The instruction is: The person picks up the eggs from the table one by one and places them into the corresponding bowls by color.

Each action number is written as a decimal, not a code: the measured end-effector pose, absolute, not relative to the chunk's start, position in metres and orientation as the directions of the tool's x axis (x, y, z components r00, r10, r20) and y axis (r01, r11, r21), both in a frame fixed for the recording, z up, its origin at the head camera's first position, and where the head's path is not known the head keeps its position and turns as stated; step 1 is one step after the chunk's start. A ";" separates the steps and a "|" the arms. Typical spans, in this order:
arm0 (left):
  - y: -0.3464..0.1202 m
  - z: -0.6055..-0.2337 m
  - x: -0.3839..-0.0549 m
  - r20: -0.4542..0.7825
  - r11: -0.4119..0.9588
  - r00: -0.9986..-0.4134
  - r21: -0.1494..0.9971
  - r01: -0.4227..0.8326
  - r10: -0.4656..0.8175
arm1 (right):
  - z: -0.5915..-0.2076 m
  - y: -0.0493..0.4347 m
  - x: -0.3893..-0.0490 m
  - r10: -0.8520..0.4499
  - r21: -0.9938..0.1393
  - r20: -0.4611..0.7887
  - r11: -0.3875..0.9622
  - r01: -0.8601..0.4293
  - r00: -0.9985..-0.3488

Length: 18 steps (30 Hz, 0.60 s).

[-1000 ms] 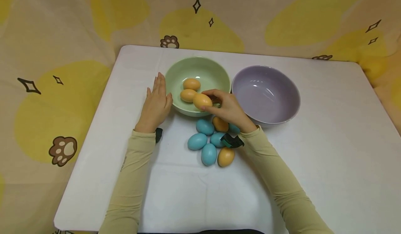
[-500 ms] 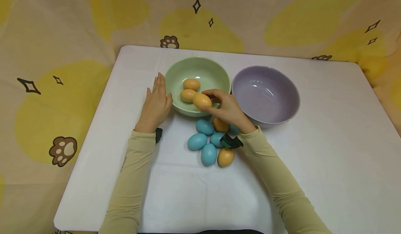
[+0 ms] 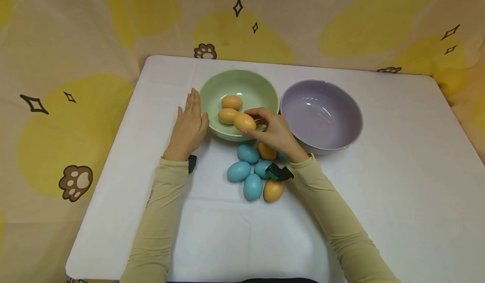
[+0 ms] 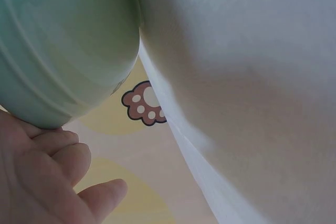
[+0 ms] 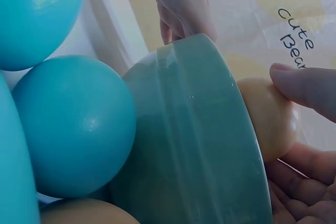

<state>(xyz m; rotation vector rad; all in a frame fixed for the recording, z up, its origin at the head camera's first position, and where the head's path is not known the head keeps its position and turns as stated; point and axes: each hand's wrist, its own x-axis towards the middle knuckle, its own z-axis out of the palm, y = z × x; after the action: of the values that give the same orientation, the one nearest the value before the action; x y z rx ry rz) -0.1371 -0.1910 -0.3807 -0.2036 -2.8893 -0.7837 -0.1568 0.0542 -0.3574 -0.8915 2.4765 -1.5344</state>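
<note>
In the head view my right hand [image 3: 275,130] pinches a yellow-orange egg [image 3: 244,123] between thumb and fingers, over the near right part of the green bowl [image 3: 261,85]. The right wrist view shows this egg [image 5: 270,119] just above the bowl's rim, the thumb on one side and fingers on the other. Two more yellow-orange eggs [image 3: 232,102] lie inside the bowl. My left hand [image 3: 188,127] rests with straight fingers against the bowl's left side. From the left wrist, those fingers [image 4: 71,156] touch the green bowl's outer wall [image 4: 68,51].
A purple bowl [image 3: 322,114] stands right beside the green one. Several blue eggs [image 3: 238,171] and two yellow-orange eggs [image 3: 273,190] lie grouped on the white table [image 3: 219,236] in front of the bowls, partly beneath my right wrist. A patterned cloth [image 3: 242,22] hangs behind.
</note>
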 end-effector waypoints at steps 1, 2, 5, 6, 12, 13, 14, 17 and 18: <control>-0.191 -0.381 -0.137 0.172 0.855 -0.981 0.491 0.167 0.093 | -0.358 0.054 -0.157 -0.520 -0.848 0.226 0.311 -0.429 -0.824; -0.191 -0.381 -0.137 0.172 0.855 -0.981 0.492 0.167 0.093 | -0.358 0.054 -0.156 -0.516 -0.851 0.238 0.298 -0.433 -0.823; -0.191 -0.381 -0.137 0.170 0.854 -0.981 0.493 0.165 0.092 | -0.360 0.053 -0.156 -0.506 -0.862 0.275 0.246 -0.442 -0.817; -0.191 -0.381 -0.137 0.170 0.854 -0.981 0.492 0.165 0.092 | -0.360 0.053 -0.156 -0.504 -0.866 0.286 0.228 -0.445 -0.815; -0.191 -0.380 -0.137 0.168 0.856 -0.981 0.490 0.165 0.093 | -0.359 0.053 -0.153 -0.485 -0.893 0.304 0.153 -0.422 -0.820; -0.191 -0.380 -0.137 0.167 0.856 -0.982 0.490 0.164 0.092 | -0.359 0.054 -0.153 -0.482 -0.899 0.303 0.142 -0.414 -0.822; -0.191 -0.379 -0.137 0.168 0.856 -0.982 0.490 0.164 0.092 | -0.359 0.054 -0.153 -0.479 -0.904 0.303 0.130 -0.408 -0.824; -0.191 -0.379 -0.136 0.170 0.856 -0.981 0.490 0.163 0.089 | -0.358 0.055 -0.152 -0.469 -0.912 0.308 0.102 -0.397 -0.828; -0.190 -0.379 -0.136 0.172 0.856 -0.981 0.489 0.164 0.090 | -0.358 0.056 -0.152 -0.467 -0.913 0.310 0.096 -0.396 -0.828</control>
<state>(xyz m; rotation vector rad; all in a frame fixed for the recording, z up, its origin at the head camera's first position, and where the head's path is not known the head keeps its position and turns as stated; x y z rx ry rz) -0.1361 -0.1905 -0.3788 -0.1984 -2.8876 -0.7804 -0.1516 0.0557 -0.3575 -0.8990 2.2811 -1.8686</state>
